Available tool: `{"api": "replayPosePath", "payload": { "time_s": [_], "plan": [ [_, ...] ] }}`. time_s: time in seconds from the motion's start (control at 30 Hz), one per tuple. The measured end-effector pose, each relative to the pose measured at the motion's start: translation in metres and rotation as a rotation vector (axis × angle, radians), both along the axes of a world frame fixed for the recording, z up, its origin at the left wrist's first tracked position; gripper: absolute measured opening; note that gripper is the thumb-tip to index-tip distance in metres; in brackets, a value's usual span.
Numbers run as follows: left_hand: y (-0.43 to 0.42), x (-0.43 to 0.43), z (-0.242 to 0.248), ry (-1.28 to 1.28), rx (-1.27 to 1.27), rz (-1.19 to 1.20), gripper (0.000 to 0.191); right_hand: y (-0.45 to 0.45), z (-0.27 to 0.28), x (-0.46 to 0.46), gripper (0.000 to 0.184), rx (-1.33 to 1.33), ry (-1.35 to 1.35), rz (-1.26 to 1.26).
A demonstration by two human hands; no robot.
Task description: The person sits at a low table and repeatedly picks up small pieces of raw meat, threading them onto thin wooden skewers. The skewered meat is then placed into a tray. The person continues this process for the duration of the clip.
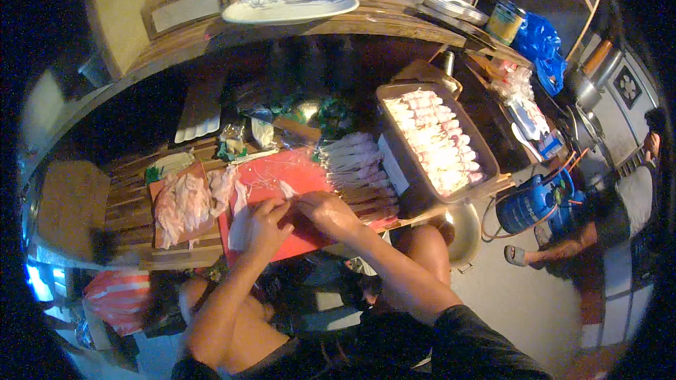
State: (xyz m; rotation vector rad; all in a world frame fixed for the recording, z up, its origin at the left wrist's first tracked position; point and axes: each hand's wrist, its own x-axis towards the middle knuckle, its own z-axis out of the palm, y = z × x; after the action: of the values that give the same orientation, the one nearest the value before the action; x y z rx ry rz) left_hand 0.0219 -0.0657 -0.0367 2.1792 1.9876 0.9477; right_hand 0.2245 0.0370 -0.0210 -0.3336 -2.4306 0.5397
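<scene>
Both my hands work close together over a red cutting board (309, 166). My left hand (270, 216) has bent fingers beside a pale strip (240, 229) on the board. My right hand (327, 215) is curled, fingertips near the left ones. A small whitish piece (287, 190) shows just beyond the fingertips; whether either hand grips it is unclear. Thin slices of raw meat (182, 206) are heaped on a brown board at the left. To the right, enoki mushroom bundles (354, 161) lie in a row. Meat-wrapped enoki rolls (435, 137) fill a deep rectangular tray (388, 96).
Above the table runs a wooden shelf (380, 26) with an oval platter (290, 6). A metal basin (465, 235) and a blue gas cylinder (528, 206) with an orange hose stand at the lower right. Another person's sandalled foot (515, 256) is nearby.
</scene>
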Motion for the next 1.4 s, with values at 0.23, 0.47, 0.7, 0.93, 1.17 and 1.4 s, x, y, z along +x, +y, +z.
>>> {"api": "replayPosePath", "payload": {
  "time_s": [0.23,0.47,0.7,0.93,1.17,1.4],
  "plan": [
    [0.002,-0.005,-0.001,0.067,-0.242,-0.048,0.033,0.000,0.012,0.010,0.020,-0.032,-0.252,-0.049],
    [-0.012,0.001,0.016,-0.089,-0.147,-0.067,0.033,0.004,-0.003,0.007,0.021,-0.243,-0.128,-0.054],
    [-0.002,-0.001,0.014,-0.033,-0.160,0.065,0.015,0.007,0.003,0.004,0.031,-0.108,-0.148,-0.139],
    [0.004,-0.013,0.002,0.219,-0.049,0.016,0.033,-0.001,-0.006,-0.005,0.034,0.019,-0.287,-0.126],
    [0.006,-0.029,0.015,0.350,-0.012,0.121,0.034,0.007,0.005,0.007,0.023,-0.253,-0.364,0.016],
    [0.011,-0.027,0.014,0.218,0.035,-0.030,0.041,-0.009,0.012,0.003,0.025,-0.265,-0.396,-0.333]
  ]
}}
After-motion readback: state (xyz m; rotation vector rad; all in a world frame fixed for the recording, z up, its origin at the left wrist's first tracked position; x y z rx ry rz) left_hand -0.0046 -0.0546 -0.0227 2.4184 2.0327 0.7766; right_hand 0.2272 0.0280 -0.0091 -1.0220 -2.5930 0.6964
